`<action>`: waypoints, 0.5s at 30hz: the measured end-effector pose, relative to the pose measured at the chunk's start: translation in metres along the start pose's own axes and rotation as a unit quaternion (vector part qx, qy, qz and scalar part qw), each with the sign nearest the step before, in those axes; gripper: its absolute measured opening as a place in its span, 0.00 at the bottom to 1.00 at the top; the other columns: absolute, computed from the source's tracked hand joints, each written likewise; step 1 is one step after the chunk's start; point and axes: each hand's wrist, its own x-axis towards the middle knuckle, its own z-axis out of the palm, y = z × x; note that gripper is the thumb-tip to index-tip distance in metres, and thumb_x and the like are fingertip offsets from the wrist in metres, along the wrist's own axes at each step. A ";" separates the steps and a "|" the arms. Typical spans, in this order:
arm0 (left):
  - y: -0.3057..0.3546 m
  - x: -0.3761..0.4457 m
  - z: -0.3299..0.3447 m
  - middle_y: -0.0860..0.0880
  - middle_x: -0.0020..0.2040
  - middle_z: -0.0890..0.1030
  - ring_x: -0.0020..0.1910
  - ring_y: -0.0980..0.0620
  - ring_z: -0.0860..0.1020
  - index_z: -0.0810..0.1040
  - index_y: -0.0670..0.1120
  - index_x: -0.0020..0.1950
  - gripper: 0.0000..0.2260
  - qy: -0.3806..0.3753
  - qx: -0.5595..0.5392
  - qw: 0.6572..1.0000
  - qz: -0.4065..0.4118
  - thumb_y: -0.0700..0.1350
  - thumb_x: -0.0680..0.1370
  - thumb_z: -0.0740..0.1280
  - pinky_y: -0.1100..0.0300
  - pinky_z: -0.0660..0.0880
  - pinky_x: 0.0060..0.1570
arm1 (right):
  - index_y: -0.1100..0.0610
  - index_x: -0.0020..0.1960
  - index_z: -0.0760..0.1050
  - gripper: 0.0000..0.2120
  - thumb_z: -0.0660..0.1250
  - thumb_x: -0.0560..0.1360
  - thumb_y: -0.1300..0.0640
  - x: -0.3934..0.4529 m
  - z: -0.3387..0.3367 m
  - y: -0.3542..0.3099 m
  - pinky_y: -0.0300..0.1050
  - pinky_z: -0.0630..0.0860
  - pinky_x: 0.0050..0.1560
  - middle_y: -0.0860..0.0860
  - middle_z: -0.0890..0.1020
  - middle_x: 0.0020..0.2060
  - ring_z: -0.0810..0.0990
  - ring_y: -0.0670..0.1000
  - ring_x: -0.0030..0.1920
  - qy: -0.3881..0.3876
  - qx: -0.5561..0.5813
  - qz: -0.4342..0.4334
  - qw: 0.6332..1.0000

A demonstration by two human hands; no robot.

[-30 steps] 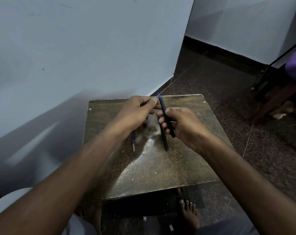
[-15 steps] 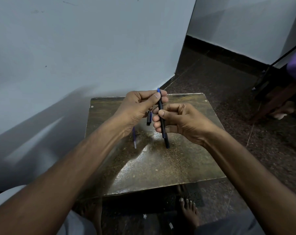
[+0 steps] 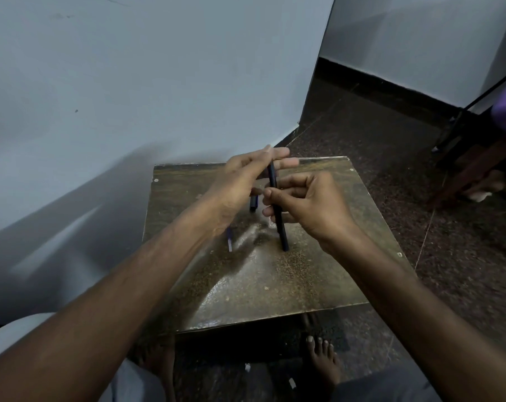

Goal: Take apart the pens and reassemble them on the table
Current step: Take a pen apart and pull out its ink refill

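Note:
My right hand (image 3: 312,204) grips the middle of a dark pen (image 3: 272,181) held almost upright above the small table (image 3: 275,285). Blurred by motion, my left hand (image 3: 243,181) pinches the pen's upper end with its fingertips. No blue tip shows at the top of the pen. Below my right hand a second dark pen (image 3: 283,242) lies on the table, nearly in line with the held one. A short dark pen part (image 3: 253,203) lies between my hands. A thin blue refill (image 3: 230,240) lies partly under my left wrist.
The table stands against a pale wall (image 3: 129,97) on its left and far sides. Dark speckled floor (image 3: 391,140) lies to the right. Dark wooden furniture legs (image 3: 472,169) stand at the far right. My bare feet (image 3: 321,361) are under the table's near edge.
The blue tip that stuck out of the pen's top has gone from sight. My left fingers have straightened and slid over the top end. My right hand has kept its grip on the pen.

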 end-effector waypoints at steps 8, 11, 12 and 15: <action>-0.003 0.000 -0.007 0.58 0.33 0.85 0.34 0.63 0.84 0.86 0.49 0.47 0.18 0.147 0.049 0.988 0.024 0.56 0.65 0.87 0.72 0.80 0.38 | 0.58 0.52 0.88 0.07 0.82 0.75 0.58 -0.006 0.003 -0.004 0.55 0.90 0.45 0.53 0.92 0.39 0.93 0.52 0.40 -0.008 -0.054 -0.020 0.998; -0.001 -0.002 -0.001 0.62 0.34 0.85 0.35 0.66 0.83 0.84 0.51 0.54 0.26 0.113 0.087 0.990 -0.008 0.66 0.66 0.82 0.66 0.81 0.40 | 0.55 0.50 0.88 0.07 0.83 0.75 0.56 -0.006 0.007 -0.004 0.53 0.90 0.44 0.51 0.92 0.39 0.92 0.50 0.38 0.006 -0.071 -0.031 0.997; 0.000 -0.002 0.000 0.62 0.42 0.88 0.42 0.66 0.86 0.85 0.50 0.58 0.23 0.088 0.086 0.992 -0.012 0.65 0.73 0.79 0.61 0.83 0.49 | 0.54 0.50 0.87 0.06 0.82 0.75 0.56 -0.005 0.006 -0.004 0.53 0.90 0.44 0.51 0.92 0.39 0.92 0.51 0.39 0.013 -0.067 -0.029 0.997; 0.004 -0.003 0.003 0.54 0.60 0.90 0.62 0.55 0.87 0.85 0.45 0.66 0.13 0.036 0.046 0.998 0.010 0.49 0.88 0.65 0.52 0.81 0.65 | 0.56 0.50 0.87 0.06 0.81 0.76 0.57 -0.002 0.000 -0.005 0.57 0.90 0.46 0.53 0.91 0.38 0.92 0.52 0.39 0.042 -0.047 -0.004 0.998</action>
